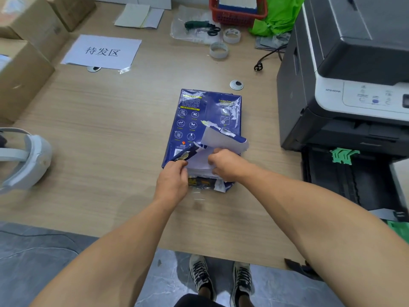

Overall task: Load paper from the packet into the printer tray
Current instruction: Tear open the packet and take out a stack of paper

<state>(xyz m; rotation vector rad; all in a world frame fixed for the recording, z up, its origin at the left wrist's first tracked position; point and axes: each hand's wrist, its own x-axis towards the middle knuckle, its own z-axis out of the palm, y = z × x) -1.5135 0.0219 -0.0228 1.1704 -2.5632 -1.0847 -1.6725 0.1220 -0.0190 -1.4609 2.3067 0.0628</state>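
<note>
Left hand (171, 181) pinching torn wrapper flap | right hand (225, 165) gripping wrapper at packet (205, 120) near end | paper (200, 161) exposed | packet flat on counter (110, 134) | tray (345, 185) open beside printer (345, 85)

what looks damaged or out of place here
The blue paper packet has its wrapper torn raggedly at the near end, flaps peeled back by the left hand and right hand. An unplugged power plug lies loose on the desk.

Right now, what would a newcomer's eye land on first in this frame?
The blue paper packet at the table's centre, its wrapper torn open at the near end, with the left hand and right hand pulling the flaps apart. To the right stands the printer, its tray pulled out.
</note>
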